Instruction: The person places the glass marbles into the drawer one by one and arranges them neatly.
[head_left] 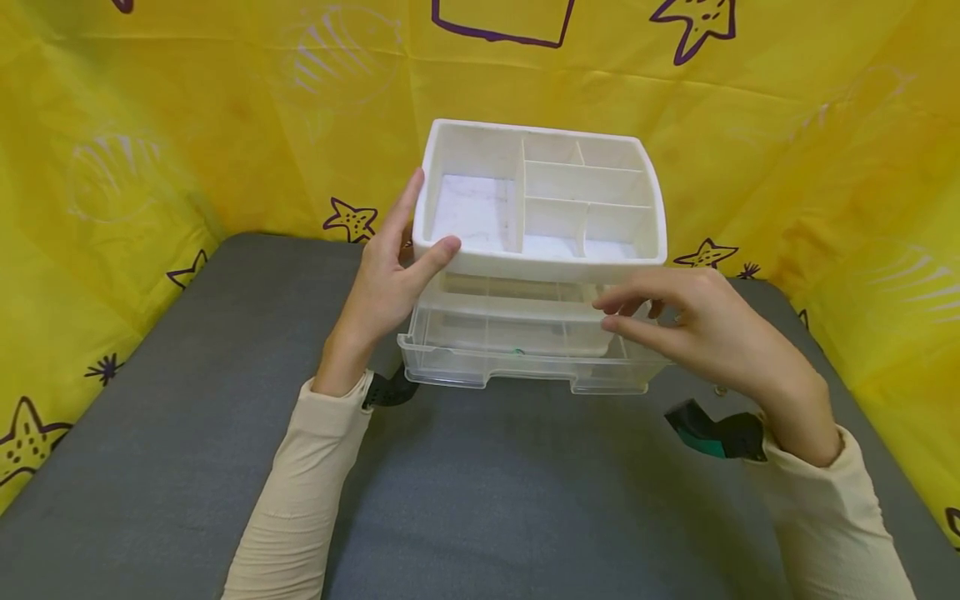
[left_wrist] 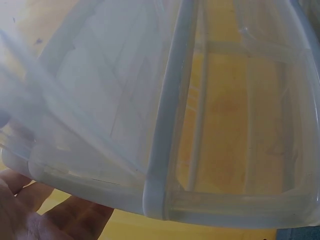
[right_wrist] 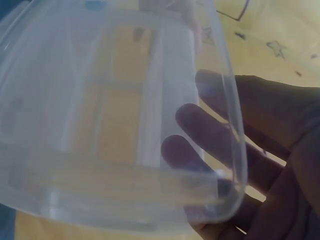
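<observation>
A white plastic drawer organizer (head_left: 543, 271) with a divided top tray stands in the head view. Its clear lower drawer (head_left: 528, 373) juts out at the front. My left hand (head_left: 386, 279) grips the organizer's left side, thumb over the front rim and fingers along the side wall. At the right front, my right hand (head_left: 690, 321) hovers by the open drawer with bent fingers and a gap between thumb and forefinger. The right wrist view shows its fingers (right_wrist: 185, 152) spread apart near the corner of the clear drawer (right_wrist: 125, 192), seen partly through the plastic.
A grey table (head_left: 480, 500) lies beneath the organizer. Yellow cloth (head_left: 247, 108) with starfish drawings hangs behind and at both sides. One tiny round thing (head_left: 721, 390) lies on the table under the right wrist. Dark wrist devices (head_left: 716, 432) are strapped at both sleeves.
</observation>
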